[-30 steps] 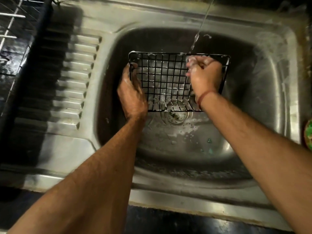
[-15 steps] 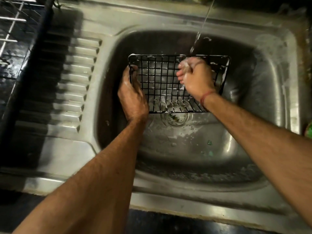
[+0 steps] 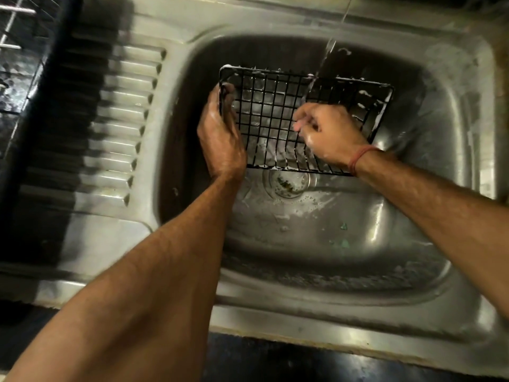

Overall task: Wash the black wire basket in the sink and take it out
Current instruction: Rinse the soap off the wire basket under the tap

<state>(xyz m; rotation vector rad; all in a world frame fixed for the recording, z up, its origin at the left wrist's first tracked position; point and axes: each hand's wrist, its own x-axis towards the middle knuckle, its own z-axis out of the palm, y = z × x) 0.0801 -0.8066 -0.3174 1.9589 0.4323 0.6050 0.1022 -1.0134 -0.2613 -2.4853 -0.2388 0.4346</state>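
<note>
Stainless steel fills the view: a sink [image 3: 451, 111] with a ribbed draining board [image 3: 115, 128] on its left and a dark countertop edge [image 3: 275, 359] below. Within the basin the black wire basket [image 3: 275, 111] is held tilted above the drain [image 3: 287, 183], under a thin stream of water [image 3: 329, 48] that falls onto its far rim. Its left edge is gripped by the left hand [image 3: 220, 133], fingers curled round the wire. The right hand [image 3: 327, 133] is laid on the mesh with fingers curled; whether a wire or a scrubber is pinched cannot be told. Suds are seen on the wires and the basin floor, so washing is judged to be in progress, with rinsing and lifting out not yet done. A dark rack [image 3: 16, 51] is glimpsed far left. Nothing is seen blocking the way out.
</note>
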